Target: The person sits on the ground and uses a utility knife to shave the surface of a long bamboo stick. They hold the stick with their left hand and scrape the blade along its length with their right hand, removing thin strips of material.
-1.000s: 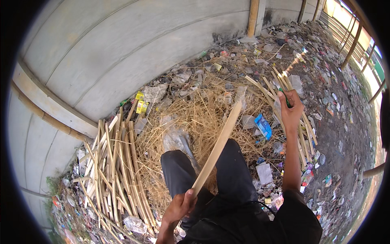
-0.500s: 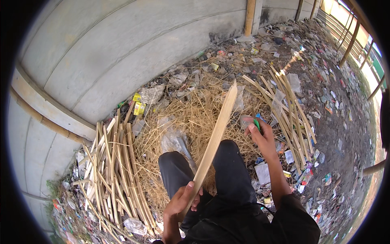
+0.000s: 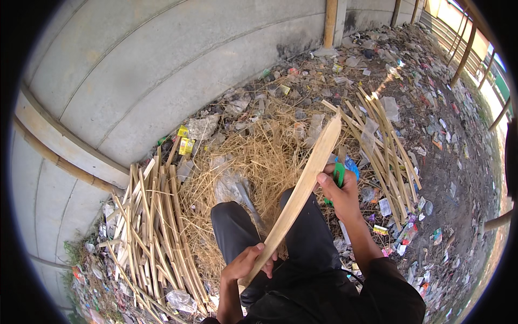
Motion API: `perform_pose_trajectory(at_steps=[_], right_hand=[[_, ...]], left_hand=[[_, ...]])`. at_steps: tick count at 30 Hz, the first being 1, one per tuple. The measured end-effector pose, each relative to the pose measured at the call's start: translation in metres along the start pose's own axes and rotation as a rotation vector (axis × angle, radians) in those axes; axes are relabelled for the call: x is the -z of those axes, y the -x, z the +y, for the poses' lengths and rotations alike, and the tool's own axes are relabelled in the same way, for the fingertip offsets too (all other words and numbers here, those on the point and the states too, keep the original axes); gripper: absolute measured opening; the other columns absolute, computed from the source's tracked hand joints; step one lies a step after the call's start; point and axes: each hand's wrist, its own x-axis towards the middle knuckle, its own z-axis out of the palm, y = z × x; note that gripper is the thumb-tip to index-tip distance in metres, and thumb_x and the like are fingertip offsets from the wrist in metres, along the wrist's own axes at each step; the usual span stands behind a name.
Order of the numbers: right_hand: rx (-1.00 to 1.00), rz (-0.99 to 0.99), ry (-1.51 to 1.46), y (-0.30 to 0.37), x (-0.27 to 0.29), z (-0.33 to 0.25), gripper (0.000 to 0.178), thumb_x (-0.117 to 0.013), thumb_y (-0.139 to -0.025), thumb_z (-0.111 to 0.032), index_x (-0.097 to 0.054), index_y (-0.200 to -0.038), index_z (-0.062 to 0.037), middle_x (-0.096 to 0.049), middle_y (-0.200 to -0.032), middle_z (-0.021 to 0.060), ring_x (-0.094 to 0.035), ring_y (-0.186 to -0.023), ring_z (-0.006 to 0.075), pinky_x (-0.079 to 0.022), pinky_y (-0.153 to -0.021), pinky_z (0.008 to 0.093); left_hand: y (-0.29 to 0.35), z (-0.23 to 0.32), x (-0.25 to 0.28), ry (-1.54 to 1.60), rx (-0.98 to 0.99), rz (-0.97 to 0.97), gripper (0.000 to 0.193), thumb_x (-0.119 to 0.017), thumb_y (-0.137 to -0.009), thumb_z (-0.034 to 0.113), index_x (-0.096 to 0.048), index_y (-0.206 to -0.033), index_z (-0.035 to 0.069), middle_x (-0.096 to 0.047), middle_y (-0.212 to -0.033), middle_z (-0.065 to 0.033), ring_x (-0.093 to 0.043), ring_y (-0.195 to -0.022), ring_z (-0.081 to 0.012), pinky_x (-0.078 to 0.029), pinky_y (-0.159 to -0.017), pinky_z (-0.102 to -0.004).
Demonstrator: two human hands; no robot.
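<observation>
A long, pale bamboo strip (image 3: 305, 191) slants up and to the right across my knees, its far end cut to a blunt point. My left hand (image 3: 251, 263) is closed around its lower part, near my lap. Beside the strip's upper half, my right hand (image 3: 342, 193) is closed on a green-handled tool (image 3: 339, 174). The thumb and fingertips of that hand are at the strip's right edge. Most of the tool is hidden by the fingers, and I cannot make out a blade.
Many bamboo strips lie piled at my left (image 3: 154, 232); a smaller bundle (image 3: 384, 156) lies ahead to the right. Straw-like shavings (image 3: 259, 156) cover the ground before my knees. A concrete wall (image 3: 162, 70) runs along the left, and litter is scattered around.
My right hand has come left to the strip, bringing the green-handled tool with it. The strip's far end has swung right, while my left hand keeps its hold low on it.
</observation>
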Motion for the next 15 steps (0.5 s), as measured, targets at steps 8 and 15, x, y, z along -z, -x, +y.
perform_pose_trajectory(at_steps=[8, 15], right_hand=[[0.022, 0.004, 0.021, 0.009, -0.006, -0.007, 0.022, -0.078, -0.105, -0.022, -0.078, -0.107, 0.0, -0.078, -0.083, 0.0044, -0.054, -0.06, 0.0034, -0.04, -0.055, 0.0235], [0.023, -0.04, -0.019, 0.016, -0.007, -0.012, 0.021, -0.078, -0.105, -0.021, -0.077, -0.107, 0.0002, -0.079, -0.083, 0.0045, -0.056, -0.062, 0.0034, -0.04, -0.056, 0.0236]], left_hand=[[-0.015, 0.038, -0.018, -0.163, -0.31, 0.035, 0.079, -0.031, -0.117, 0.063, -0.057, -0.136, -0.009, -0.073, -0.109, -0.0188, -0.077, -0.101, -0.027, -0.062, -0.094, -0.0384], [-0.036, 0.063, -0.032, -0.019, -0.342, -0.146, 0.081, -0.031, -0.116, 0.065, -0.054, -0.146, -0.007, -0.072, -0.11, -0.0164, -0.075, -0.096, -0.022, -0.061, -0.084, -0.0342]])
